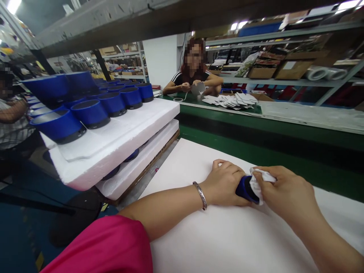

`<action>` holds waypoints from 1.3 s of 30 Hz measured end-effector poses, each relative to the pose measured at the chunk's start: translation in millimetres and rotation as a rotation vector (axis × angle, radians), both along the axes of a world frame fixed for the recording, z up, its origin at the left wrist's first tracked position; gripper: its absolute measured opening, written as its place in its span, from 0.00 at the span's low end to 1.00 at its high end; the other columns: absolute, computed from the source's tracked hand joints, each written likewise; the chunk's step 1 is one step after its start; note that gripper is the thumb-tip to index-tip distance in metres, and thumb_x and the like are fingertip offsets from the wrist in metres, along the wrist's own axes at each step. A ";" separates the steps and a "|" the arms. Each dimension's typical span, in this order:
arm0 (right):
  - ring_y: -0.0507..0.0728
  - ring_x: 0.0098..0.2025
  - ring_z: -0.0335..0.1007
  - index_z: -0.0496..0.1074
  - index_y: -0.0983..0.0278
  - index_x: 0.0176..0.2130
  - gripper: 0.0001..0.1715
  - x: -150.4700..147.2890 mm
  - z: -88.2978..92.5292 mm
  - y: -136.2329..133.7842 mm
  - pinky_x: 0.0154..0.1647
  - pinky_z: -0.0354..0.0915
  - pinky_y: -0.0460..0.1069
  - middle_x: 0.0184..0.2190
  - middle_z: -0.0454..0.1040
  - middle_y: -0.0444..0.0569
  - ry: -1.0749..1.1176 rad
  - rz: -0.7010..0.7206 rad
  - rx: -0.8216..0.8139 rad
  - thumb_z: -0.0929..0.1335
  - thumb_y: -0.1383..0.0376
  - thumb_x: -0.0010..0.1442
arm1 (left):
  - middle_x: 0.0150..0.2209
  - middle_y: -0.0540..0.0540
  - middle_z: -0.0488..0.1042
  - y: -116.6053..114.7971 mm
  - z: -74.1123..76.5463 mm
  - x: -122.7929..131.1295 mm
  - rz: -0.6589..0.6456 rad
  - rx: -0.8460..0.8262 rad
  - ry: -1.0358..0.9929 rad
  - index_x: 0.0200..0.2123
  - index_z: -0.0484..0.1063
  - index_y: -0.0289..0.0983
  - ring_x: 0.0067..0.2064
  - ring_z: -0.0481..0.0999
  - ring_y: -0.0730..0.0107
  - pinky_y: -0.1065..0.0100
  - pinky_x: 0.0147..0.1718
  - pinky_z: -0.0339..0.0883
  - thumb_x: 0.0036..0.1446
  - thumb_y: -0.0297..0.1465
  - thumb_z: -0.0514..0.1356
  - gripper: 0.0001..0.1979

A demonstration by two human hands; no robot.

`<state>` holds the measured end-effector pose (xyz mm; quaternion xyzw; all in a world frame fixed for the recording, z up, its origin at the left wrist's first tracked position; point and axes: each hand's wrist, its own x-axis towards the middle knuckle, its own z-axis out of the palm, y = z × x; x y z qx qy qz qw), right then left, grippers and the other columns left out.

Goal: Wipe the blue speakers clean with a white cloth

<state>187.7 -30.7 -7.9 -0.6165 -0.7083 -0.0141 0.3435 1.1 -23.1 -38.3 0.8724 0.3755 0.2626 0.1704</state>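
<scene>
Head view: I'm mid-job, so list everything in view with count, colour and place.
Held cylinder: one, blue and black, in the left hand
Cloth or tissue: one, white, against that cylinder's end
Other cylinders: many, blue with dark ends, on and between trays
Foam trays: two visible, white, stacked left
Board: one, white, beneath the hands
Bench: one, green, beyond the board
Flat pieces: uncountable pile, white, across the bench
People: two, one opposite, one far left
Shelves: several, grey, background
Cardboard boxes: several, brown, right shelves
Beam: one, grey, overhead
Bracelet: one, silver, left wrist
Sleeve: one, pink, left arm
Hands: two, left gripping cylinder, right pinching cloth
</scene>
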 end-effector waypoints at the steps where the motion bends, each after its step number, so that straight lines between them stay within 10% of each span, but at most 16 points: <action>1: 0.63 0.32 0.76 0.80 0.56 0.32 0.20 1.4 0.1 0.2 0.29 0.68 0.55 0.35 0.82 0.53 0.005 0.005 0.016 0.63 0.50 0.57 | 0.55 0.40 0.80 0.1 0.1 -0.1 -0.012 0.010 0.001 0.54 0.76 0.39 0.62 0.74 0.48 0.47 0.68 0.55 0.53 0.53 0.74 0.32; 10: 0.63 0.42 0.78 0.84 0.57 0.44 0.21 -7.1 -15.1 -15.5 0.33 0.68 0.54 0.44 0.81 0.54 -0.041 0.104 0.207 0.64 0.53 0.68 | 0.51 0.37 0.80 2.5 4.5 -1.7 -0.021 0.006 0.055 0.49 0.78 0.36 0.61 0.76 0.48 0.45 0.71 0.53 0.54 0.49 0.73 0.28; 39: 0.62 0.34 0.76 0.82 0.58 0.37 0.18 -10.8 -15.6 -7.5 0.30 0.68 0.54 0.35 0.80 0.53 0.017 0.147 0.158 0.64 0.56 0.63 | 0.48 0.44 0.81 1.1 4.5 -2.7 0.029 -0.111 0.008 0.43 0.74 0.40 0.57 0.78 0.51 0.45 0.70 0.55 0.50 0.47 0.74 0.24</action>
